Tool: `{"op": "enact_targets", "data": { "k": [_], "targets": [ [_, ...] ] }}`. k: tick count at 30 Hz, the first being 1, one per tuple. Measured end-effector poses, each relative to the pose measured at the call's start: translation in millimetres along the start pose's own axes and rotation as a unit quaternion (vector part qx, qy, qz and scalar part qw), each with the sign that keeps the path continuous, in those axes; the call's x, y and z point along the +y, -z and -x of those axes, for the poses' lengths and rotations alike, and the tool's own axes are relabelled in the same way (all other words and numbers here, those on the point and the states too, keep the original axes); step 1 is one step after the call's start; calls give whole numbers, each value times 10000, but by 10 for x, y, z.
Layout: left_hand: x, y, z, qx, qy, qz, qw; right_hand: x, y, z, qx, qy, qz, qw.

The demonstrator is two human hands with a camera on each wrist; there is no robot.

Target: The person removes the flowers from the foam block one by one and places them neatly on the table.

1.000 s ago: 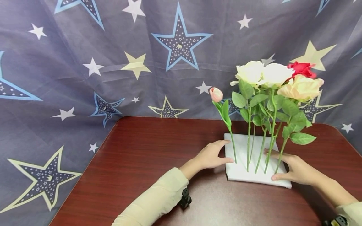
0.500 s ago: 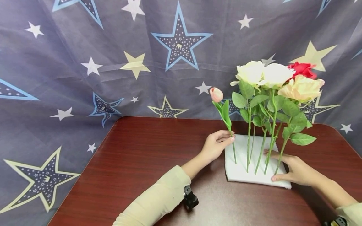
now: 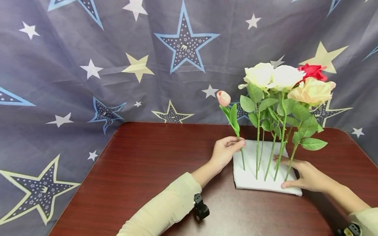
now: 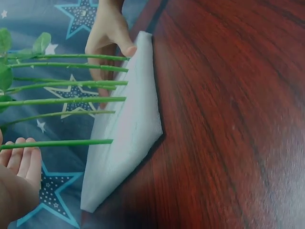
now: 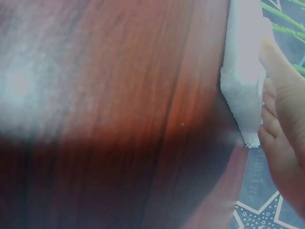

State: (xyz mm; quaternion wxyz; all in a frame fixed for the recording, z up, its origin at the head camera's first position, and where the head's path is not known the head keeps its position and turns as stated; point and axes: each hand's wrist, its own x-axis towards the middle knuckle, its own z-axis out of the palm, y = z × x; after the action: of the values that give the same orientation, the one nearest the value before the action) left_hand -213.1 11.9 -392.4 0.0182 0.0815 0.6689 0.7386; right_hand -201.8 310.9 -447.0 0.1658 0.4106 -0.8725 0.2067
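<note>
My left hand [image 3: 222, 152] pinches the stem of a pink tulip [image 3: 223, 98] between thumb and fingers. That stem stands leaning slightly left in the left part of a white foam board [image 3: 251, 182]. In the left wrist view, the tulip stem [image 4: 71, 143] crosses the fingers and meets the foam. My right hand [image 3: 307, 175] rests on the right side of the board, thumb and fingers spread apart. Several stemmed roses stand in the foam between the hands: pale ones [image 3: 260, 75], a red rose [image 3: 313, 72] and a peach rose [image 3: 311, 91]. Some fingertips of the right hand are behind stems.
The board lies on a dark red-brown wooden table [image 3: 165, 150]. Behind the table's far edge hangs a grey curtain [image 3: 165, 88] with stars. Leafy rose stems [image 3: 308, 131] crowd the space above the right hand.
My left hand has moved up from the board's left edge and taken hold of the tulip stem. The right hand stays in place on the board. The head view has shifted slightly.
</note>
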Motion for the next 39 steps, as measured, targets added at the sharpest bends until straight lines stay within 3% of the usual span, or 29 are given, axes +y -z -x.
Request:
{"op": "enact_targets", "data": {
  "k": [14, 18, 26, 39],
  "targets": [
    [20, -94, -10, 734, -8, 343, 9967, -3, 20, -18, -76, -126, 173, 9997],
    [34, -101, -4, 810, -8, 522, 9953, 3, 8, 0, -29, -89, 167, 9998],
    [32, -81, -9, 520, 15, 395, 9979, 7, -5, 0, 29, -77, 125, 9999],
    [30, -39, -5, -97, -112, 609, 9980, 7, -14, 9, 103, -95, 123, 9998]
  ]
}}
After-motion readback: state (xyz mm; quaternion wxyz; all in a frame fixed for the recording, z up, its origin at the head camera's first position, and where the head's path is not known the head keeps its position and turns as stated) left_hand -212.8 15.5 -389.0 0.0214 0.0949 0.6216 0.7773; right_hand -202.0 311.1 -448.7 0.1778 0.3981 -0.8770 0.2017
